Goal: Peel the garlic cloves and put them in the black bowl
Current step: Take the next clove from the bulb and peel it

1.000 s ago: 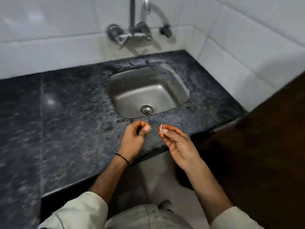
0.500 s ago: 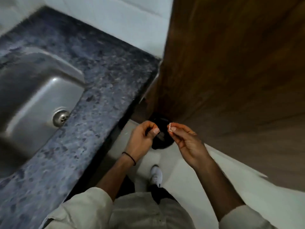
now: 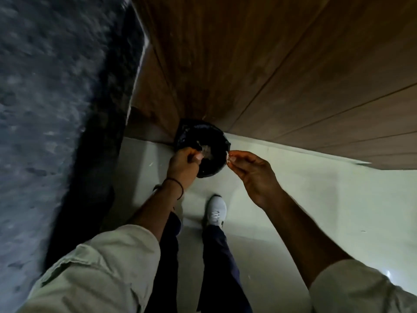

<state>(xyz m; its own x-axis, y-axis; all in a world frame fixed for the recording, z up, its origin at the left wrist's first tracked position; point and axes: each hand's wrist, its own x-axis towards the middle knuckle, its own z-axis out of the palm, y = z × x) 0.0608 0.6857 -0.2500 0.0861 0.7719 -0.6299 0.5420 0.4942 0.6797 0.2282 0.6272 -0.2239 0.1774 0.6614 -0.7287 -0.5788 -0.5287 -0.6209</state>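
We are standing with one shoe (image 3: 216, 211) on the floor (image 3: 293, 199). Our left hand (image 3: 182, 166) is sitting curled; whether its grip is holding anything we cannot tell. Our right hand (image 3: 255, 175) is pinching a pale garlic scrap (image 3: 228, 158) just above the rim of the bin (image 3: 216, 137). We are judging this skin disposal: next, releasing it inside.

Bin (image 3: 212, 137): black, round, bag-lined, standing on the floor at the foot of the wood panelling.
Wood panelling (image 3: 270, 64): brown grooved boards, behind and right of the bin.
Granite counter (image 3: 45, 109): dark, speckled, blurred, well left of the bin.
Floor (image 3: 316, 199): pale, under the bin.
Sneaker (image 3: 216, 210): white, laced, near the bin's front.
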